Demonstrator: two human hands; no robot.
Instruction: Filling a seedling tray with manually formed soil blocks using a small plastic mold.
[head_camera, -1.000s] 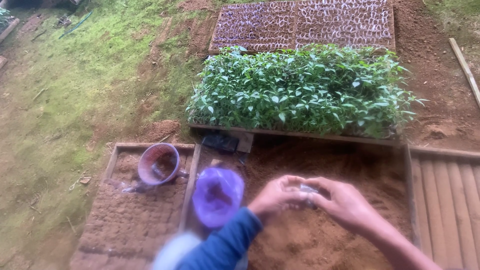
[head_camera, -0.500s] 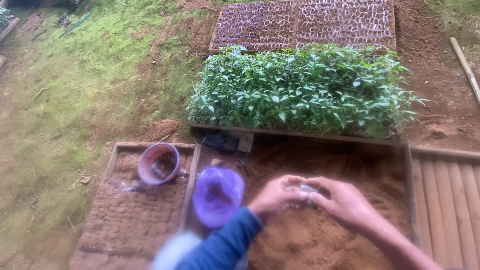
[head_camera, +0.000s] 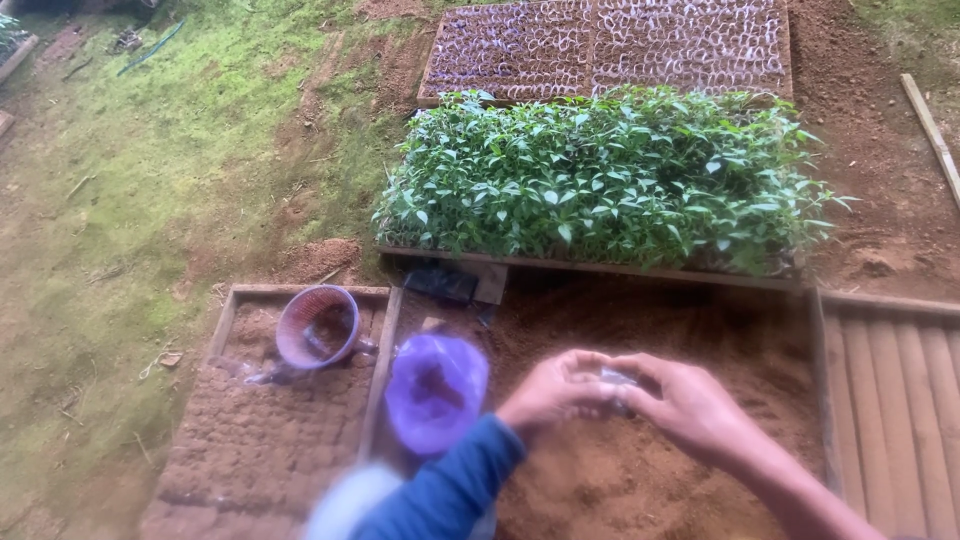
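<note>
— Nothing much has moved since a second ago; both hands are where they were, meeting over the soil bed (head_camera: 640, 470). What sits left of that bed?

— Left of it, a wooden frame of packed soil blocks (head_camera: 260, 440), with a small pink basket (head_camera: 318, 326) lying at its far end. At the bed's left edge is a purple plastic bag (head_camera: 436, 390), mouth open.

— And the hands?

— Above the bed, the left hand (head_camera: 556, 392), in a blue sleeve, and the right hand (head_camera: 690, 408) pinch 1 small clear bag (head_camera: 618, 378) between their fingertips, fingers narrowed on it. Beyond the bed stands a tray of green seedlings (head_camera: 610, 180); right of it, wooden slats (head_camera: 900, 390).
</note>
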